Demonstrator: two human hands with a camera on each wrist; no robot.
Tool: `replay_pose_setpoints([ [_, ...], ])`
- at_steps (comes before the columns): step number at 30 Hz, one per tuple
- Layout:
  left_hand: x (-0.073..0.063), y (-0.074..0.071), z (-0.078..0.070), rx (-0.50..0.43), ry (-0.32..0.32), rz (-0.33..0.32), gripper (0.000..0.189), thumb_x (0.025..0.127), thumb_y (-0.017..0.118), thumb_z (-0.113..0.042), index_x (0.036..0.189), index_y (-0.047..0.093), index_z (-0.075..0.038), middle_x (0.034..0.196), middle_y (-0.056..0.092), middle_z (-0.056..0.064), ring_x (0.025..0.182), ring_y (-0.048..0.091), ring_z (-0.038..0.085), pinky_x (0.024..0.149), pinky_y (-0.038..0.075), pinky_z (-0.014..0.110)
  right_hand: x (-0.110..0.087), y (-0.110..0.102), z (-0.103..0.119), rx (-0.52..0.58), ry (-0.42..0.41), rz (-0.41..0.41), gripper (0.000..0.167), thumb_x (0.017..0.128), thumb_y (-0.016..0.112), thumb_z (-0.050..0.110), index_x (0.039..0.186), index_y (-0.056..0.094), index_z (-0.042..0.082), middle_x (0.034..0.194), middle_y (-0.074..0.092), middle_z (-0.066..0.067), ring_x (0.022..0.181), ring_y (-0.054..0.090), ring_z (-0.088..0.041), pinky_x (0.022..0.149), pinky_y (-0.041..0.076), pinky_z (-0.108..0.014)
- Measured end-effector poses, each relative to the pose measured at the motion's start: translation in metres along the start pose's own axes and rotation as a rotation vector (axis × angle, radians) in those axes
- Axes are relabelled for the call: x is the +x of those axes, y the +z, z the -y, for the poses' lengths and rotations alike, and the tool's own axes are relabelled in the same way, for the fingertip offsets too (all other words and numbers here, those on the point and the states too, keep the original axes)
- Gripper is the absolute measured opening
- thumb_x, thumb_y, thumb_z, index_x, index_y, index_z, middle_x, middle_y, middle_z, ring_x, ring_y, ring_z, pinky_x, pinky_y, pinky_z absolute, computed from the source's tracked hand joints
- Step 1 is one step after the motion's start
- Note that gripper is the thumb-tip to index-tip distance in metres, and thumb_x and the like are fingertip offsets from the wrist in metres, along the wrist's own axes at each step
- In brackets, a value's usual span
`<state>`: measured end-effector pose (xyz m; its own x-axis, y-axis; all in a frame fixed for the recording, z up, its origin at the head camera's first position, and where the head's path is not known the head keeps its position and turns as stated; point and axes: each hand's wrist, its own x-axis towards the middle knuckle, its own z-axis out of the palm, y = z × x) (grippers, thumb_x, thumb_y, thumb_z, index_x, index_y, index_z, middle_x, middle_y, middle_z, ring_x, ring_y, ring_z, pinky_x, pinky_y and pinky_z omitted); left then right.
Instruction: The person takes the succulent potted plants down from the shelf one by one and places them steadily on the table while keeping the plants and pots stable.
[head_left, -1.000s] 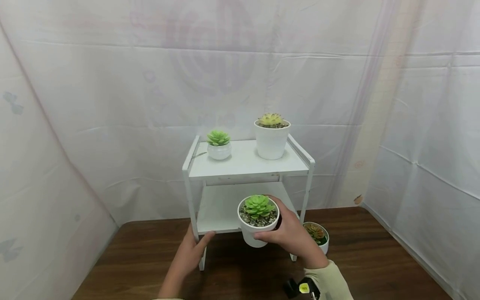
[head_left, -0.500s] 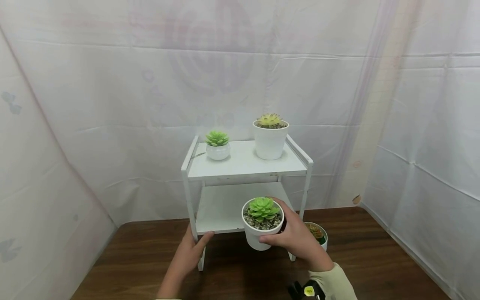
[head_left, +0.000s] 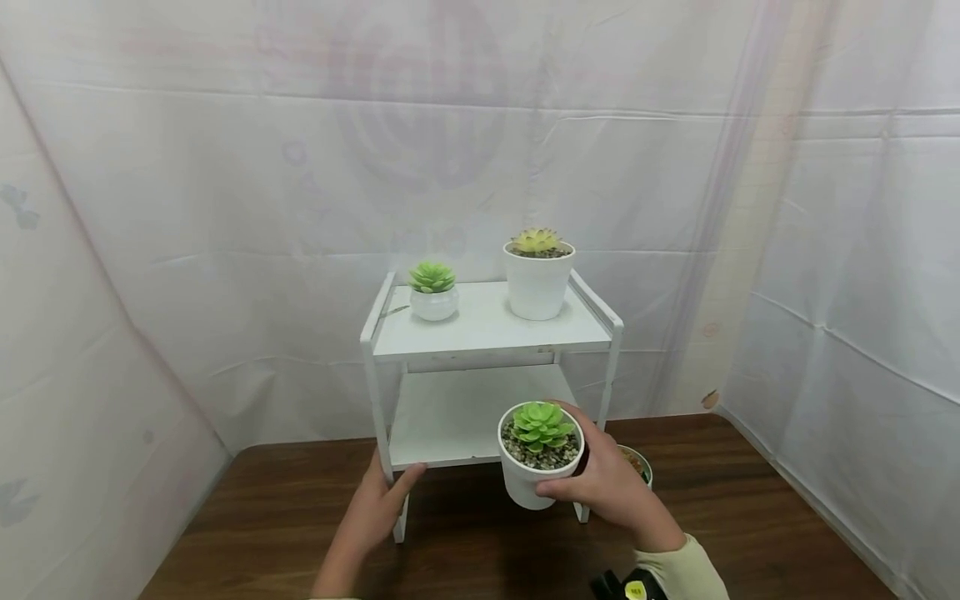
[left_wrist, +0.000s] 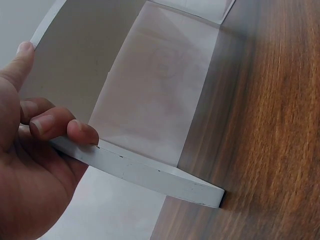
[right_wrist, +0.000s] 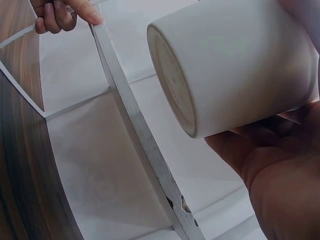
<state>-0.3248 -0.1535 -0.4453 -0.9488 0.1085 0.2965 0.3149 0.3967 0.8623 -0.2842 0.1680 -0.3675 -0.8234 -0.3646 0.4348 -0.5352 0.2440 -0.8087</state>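
My right hand grips a white pot with a green succulent in pebbles, held in front of the lower shelf's right part. In the right wrist view the underside of this pot shows, clear of the shelf edge. My left hand holds the left front leg of a white two-tier shelf. Its fingers curl round the leg in the left wrist view, while the thumb lies at the lower shelf's front edge. On the upper tier stand a small potted succulent and a larger potted yellow-green succulent.
A reddish succulent in a white pot stands on the brown wooden table, right of the shelf and partly hidden by my right hand. White sheeting surrounds the table at the back and sides.
My right hand has carried the potted green succulent a little right and toward me, covering more of the reddish plant. The left hand keeps its hold on the shelf leg.
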Motion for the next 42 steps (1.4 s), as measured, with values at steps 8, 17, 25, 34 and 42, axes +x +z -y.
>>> replay_pose_setpoints([
  [8,-0.001,0.000,0.002,0.008,-0.003,0.000,0.078,0.096,0.056,-0.046,0.154,0.014,-0.014,0.157,0.029,0.017,0.142,0.031,0.038,0.108,0.032,0.062,-0.005,-0.005,-0.004,0.045,-0.020,0.029,0.087,0.073,0.085,0.013,0.145,0.037,0.025,0.136,0.051,-0.009,0.115,0.056,-0.012,0.088,0.052,-0.029],
  [17,0.000,0.000,0.001,0.016,-0.016,0.002,0.081,0.095,0.055,-0.049,0.155,0.013,-0.012,0.157,0.027,0.019,0.142,0.029,0.038,0.109,0.030,0.063,-0.010,-0.013,-0.008,0.013,-0.086,0.015,0.090,0.070,0.087,0.013,0.145,0.038,0.022,0.133,0.053,-0.011,0.114,0.056,-0.010,0.091,0.049,-0.026],
  [25,0.000,0.001,0.000,0.019,-0.018,0.006,0.082,0.095,0.054,-0.050,0.155,0.012,-0.012,0.157,0.027,0.019,0.142,0.030,0.038,0.109,0.031,0.062,-0.019,-0.020,-0.013,-0.044,-0.108,-0.005,0.093,0.068,0.088,0.016,0.146,0.038,0.017,0.132,0.056,-0.006,0.114,0.056,-0.009,0.093,0.047,-0.026],
  [34,0.000,0.001,-0.001,0.018,-0.011,0.003,0.081,0.095,0.055,-0.049,0.154,0.013,-0.012,0.157,0.028,0.019,0.142,0.031,0.038,0.109,0.032,0.062,-0.028,-0.028,-0.018,-0.067,-0.128,-0.027,0.094,0.066,0.087,0.012,0.146,0.038,0.010,0.132,0.056,-0.004,0.115,0.055,-0.006,0.095,0.045,-0.023],
  [42,0.001,0.001,0.000,0.027,-0.016,0.003,0.082,0.095,0.055,-0.049,0.154,0.013,-0.011,0.157,0.028,0.020,0.142,0.031,0.039,0.109,0.031,0.063,-0.036,-0.031,-0.020,-0.030,-0.095,-0.018,0.094,0.067,0.086,0.008,0.146,0.036,0.005,0.132,0.055,-0.003,0.115,0.055,-0.007,0.094,0.046,-0.022],
])
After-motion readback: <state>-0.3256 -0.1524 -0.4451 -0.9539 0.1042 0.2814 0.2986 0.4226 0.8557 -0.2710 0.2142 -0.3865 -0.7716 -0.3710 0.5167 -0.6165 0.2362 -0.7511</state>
